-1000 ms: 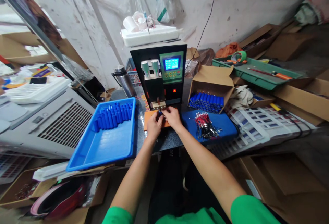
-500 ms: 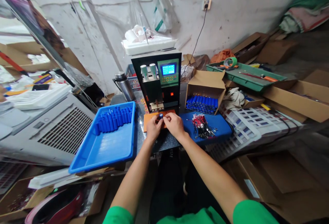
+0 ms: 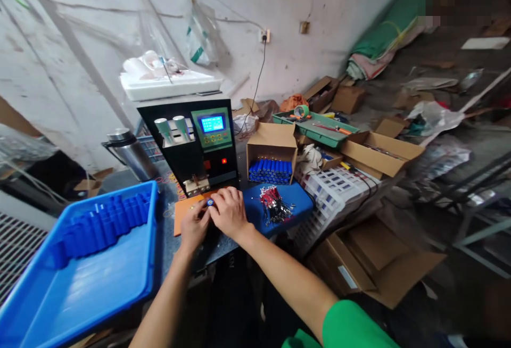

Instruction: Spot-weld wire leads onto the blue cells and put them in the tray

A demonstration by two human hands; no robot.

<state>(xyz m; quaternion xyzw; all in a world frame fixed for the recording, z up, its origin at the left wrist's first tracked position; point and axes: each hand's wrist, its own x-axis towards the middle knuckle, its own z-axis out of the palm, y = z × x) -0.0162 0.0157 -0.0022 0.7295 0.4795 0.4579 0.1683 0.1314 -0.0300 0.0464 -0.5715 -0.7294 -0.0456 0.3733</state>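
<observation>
A blue cylindrical battery cell (image 3: 209,202) sits between my two hands, its end facing up toward me. The fingers of my left hand (image 3: 194,224) close around its left side. From the right, my right hand (image 3: 230,210) pinches at the same cell with its fingers curled. Both hands are over an orange board (image 3: 180,216) in front of a black spot welder (image 3: 183,159) with a lit screen. Right of my right hand, a bundle of red and black wire leads (image 3: 275,205) lies on a blue pad (image 3: 301,205). Any wire on the held cell is too small to make out.
A blue tray (image 3: 107,279) at left holds several blue cells. Behind the pad, a cardboard box (image 3: 271,136) contains more cells. A steel flask (image 3: 133,154) stands left of the welder. A green tray (image 3: 319,134) and a white crate (image 3: 329,193) lie at right.
My view has turned right, so the bench things appear farther left. Both hands stay on the cell in front of the welder, and the right hand's fingers now curl closer over it.
</observation>
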